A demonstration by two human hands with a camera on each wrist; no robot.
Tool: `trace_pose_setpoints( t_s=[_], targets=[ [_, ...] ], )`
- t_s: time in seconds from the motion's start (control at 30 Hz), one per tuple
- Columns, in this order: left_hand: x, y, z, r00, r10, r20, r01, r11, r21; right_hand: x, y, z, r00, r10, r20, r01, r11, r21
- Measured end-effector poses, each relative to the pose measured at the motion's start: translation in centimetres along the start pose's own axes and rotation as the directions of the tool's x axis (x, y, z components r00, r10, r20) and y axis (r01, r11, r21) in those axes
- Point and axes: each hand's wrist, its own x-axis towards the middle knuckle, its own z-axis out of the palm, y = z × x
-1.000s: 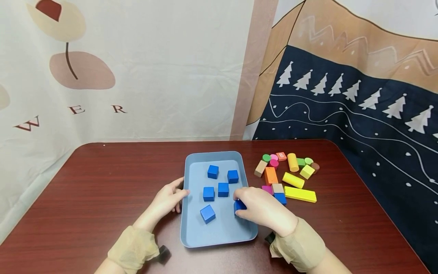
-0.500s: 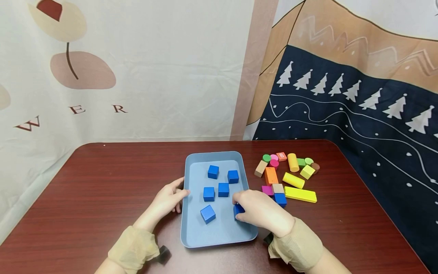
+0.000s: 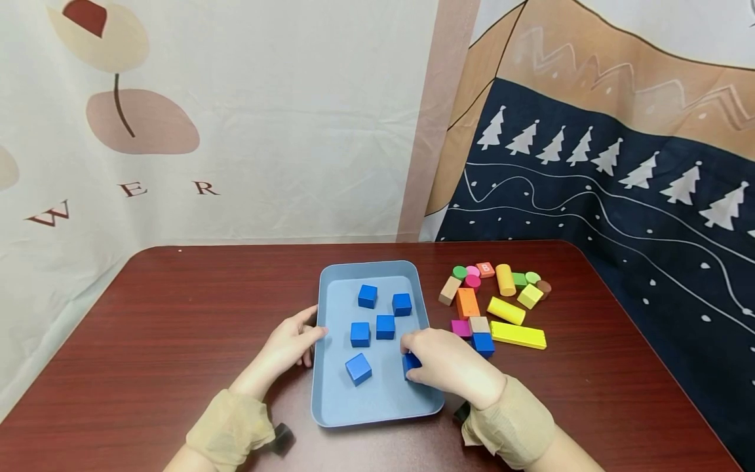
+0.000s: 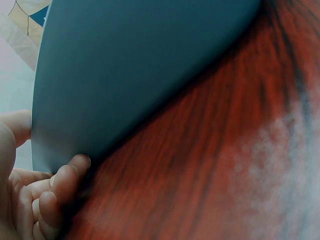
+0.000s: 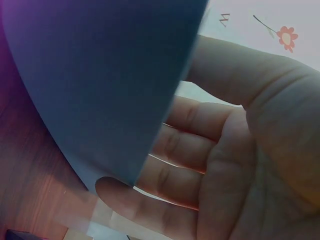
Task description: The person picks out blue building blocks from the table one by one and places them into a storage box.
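Note:
A light-blue tray (image 3: 377,410) lies on the table, with several blue cubes (image 3: 360,334) spread inside it. At its left side my left hand (image 3: 290,341) holds the edge, the thumb over the rim and the other fingers along the outer wall, as the left wrist view also shows. Reaching over the right rim, my right hand (image 3: 451,364) pinches another blue cube (image 3: 411,364) low in the tray; the hand covers much of that cube. In the right wrist view the tray wall (image 5: 100,90) hides the cube and the fingertips.
Right of the tray lies a group of coloured blocks, among them a yellow bar (image 3: 518,335), an orange block (image 3: 467,303), a yellow cylinder (image 3: 505,311) and a blue block (image 3: 483,345) close to my right hand. Curtains hang behind the table's (image 3: 177,314) far edge.
My right hand has shifted slightly toward me with the blue cube, then stayed nearly still over the last half second. My left hand and the tray have hardly moved.

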Motion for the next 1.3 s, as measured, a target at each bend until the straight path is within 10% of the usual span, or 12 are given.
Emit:
trace_pose_setpoints(
  t_s=[0.73,1.3],
  targets=[
    [-0.1,0.2,-0.1,1.000,0.007,0.002,-0.007,1.000,-0.001,-0.3,0.3,-0.7,0.999,0.027,-0.021,-0.026,0.999,0.028],
    [0.0,0.1,0.0,1.000,-0.003,0.000,0.003,1.000,0.005,-2.0,0.9,-3.0,0.970,-0.014,-0.242,0.033,0.997,0.076]
  ],
)
